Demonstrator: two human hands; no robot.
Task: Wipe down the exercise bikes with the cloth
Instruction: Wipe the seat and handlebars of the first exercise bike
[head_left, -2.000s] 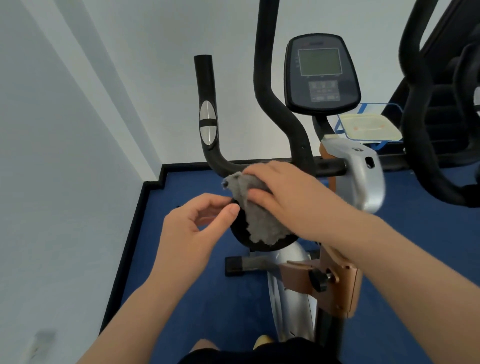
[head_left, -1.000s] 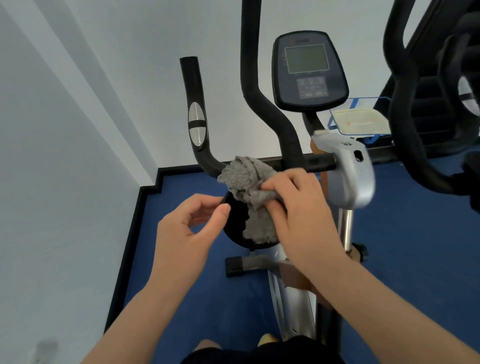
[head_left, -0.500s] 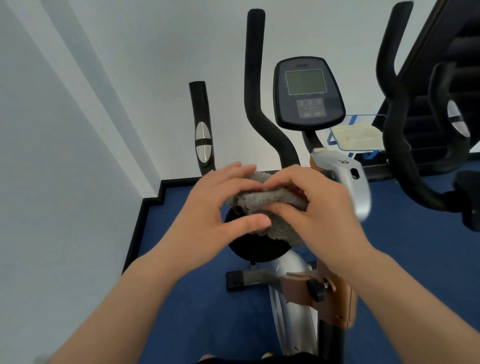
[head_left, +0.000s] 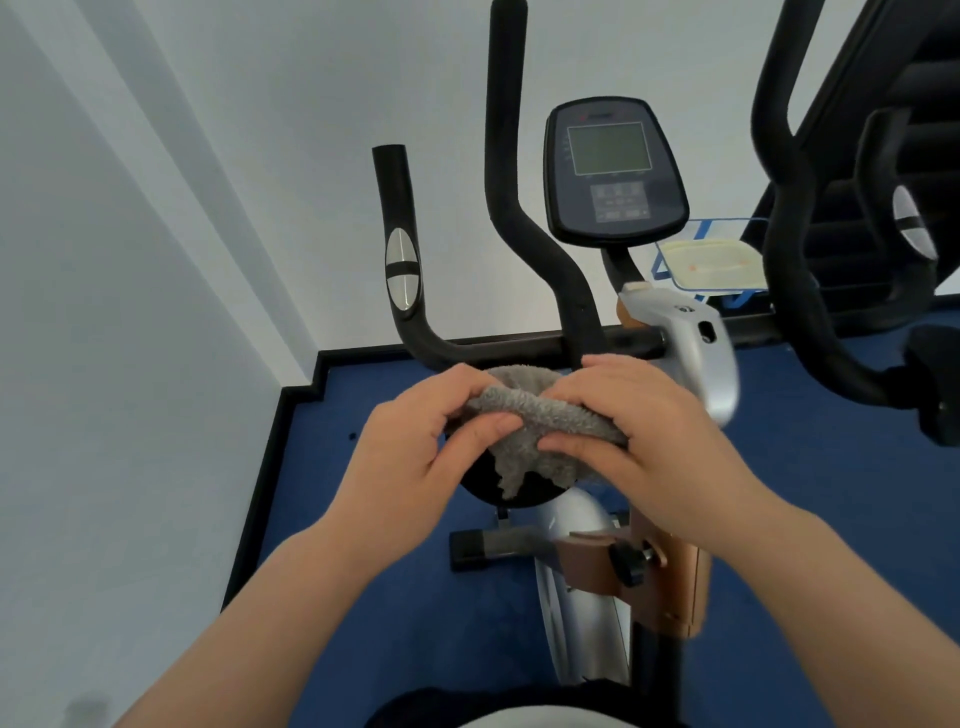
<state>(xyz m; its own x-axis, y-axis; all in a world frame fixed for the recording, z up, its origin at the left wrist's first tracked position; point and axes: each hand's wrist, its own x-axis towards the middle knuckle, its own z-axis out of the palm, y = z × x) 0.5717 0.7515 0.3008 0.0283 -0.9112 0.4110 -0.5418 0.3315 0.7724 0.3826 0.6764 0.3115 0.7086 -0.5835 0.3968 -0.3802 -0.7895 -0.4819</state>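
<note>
A grey cloth (head_left: 540, 415) is being pinched by the left hand (head_left: 415, 447) and right hand (head_left: 649, 441) above the exercise bike (head_left: 571, 545) (its console (head_left: 613, 171) is being faced), over blue flooring (head_left: 831, 493).

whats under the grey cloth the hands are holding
Below the grey cloth, held by the left hand and right hand, a round black part of the exercise bike shows. The cloth and hands cover its upper portion, so what it is stays unclear.
</note>
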